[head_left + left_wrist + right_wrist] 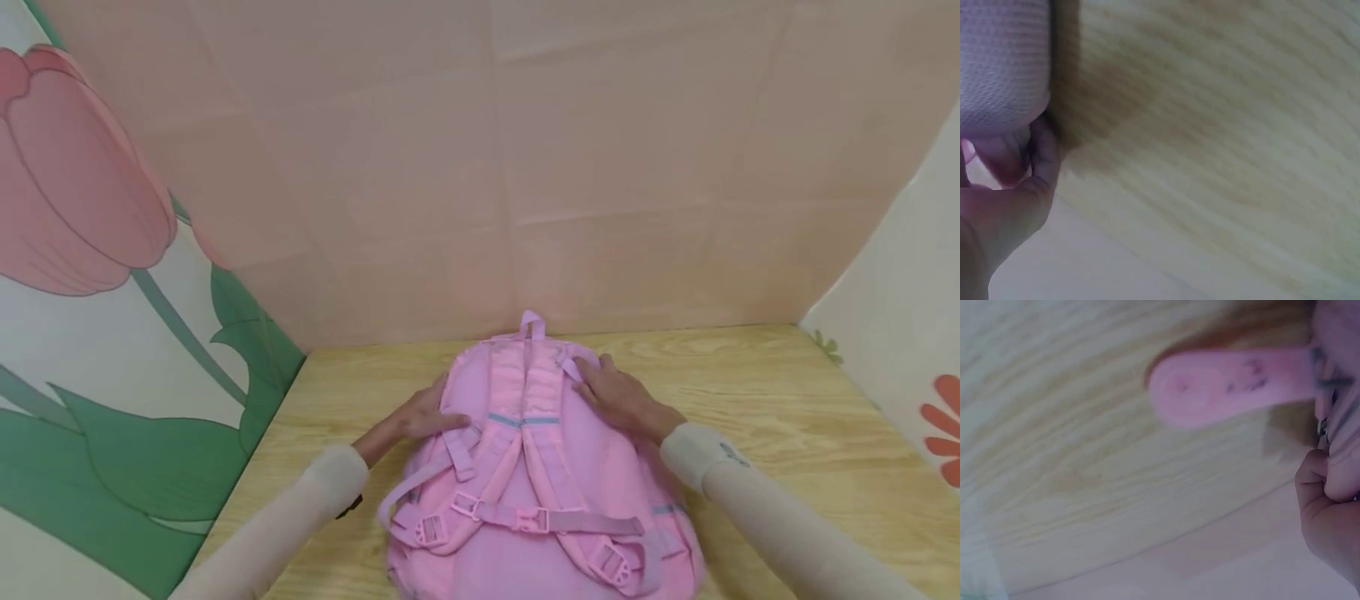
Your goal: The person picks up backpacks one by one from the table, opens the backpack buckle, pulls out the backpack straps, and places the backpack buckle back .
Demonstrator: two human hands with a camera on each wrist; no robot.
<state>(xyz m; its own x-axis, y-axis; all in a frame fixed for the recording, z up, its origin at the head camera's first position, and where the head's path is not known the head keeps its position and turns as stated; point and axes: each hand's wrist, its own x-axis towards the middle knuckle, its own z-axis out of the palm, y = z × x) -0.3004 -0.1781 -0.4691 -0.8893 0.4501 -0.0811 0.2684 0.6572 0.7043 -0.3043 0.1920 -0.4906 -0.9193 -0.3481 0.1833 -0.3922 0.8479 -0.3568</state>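
Observation:
A pink backpack [600,450] lies on the wooden table with its shoulder straps facing up and its top loop [532,323] toward the back wall. My left hand [427,414] grips its upper left side, thumb over the strap side and fingers round the edge. On the upper right side, my right hand [618,396] holds the bag's edge near the top of a strap. The right wrist view shows that hand's curled fingers [1313,469] at the fabric. Beside them a pink rounded tag [1210,387] with dark marks sticks out from the bag over the table.
The light wood tabletop [750,400] extends on both sides of the bag. A plain pinkish-beige sheet [510,167] stands behind it. Side panels carry a big tulip [90,175] on the left and a red flower [947,425] on the right. A buckled chest strap [531,520] crosses the shoulder straps.

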